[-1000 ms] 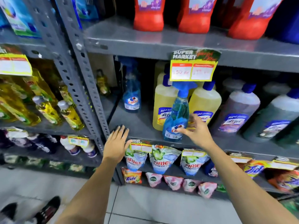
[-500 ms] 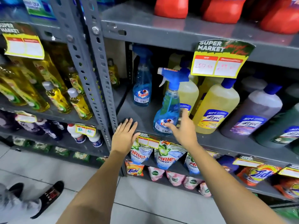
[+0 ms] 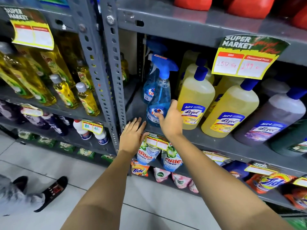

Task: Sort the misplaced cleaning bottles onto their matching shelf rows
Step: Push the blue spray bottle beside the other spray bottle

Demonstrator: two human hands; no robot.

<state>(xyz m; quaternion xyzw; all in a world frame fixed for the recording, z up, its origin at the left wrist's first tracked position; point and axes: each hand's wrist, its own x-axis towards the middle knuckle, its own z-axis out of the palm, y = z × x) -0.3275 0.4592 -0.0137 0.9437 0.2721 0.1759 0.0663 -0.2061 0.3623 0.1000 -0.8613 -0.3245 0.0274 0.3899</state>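
A blue Colin spray bottle stands upright on the grey middle shelf, directly in front of a second blue spray bottle. My right hand grips its lower body from the right, thumb on the label. My left hand rests flat with fingers apart on the shelf's front edge, just left of the bottle and not touching it. Yellow Lizol bottles stand right beside the spray bottle.
A purple Lizol bottle and darker ones stand further right. Perforated steel uprights separate the left bay of yellow dish-soap bottles. Detergent pouches hang below. Red jugs sit above. A person's shoe is on the floor.
My right hand has slid the blue spray bottle leftwards along the shelf, away from the yellow bottles and into line with the other spray bottle. My left hand stays on the shelf edge.
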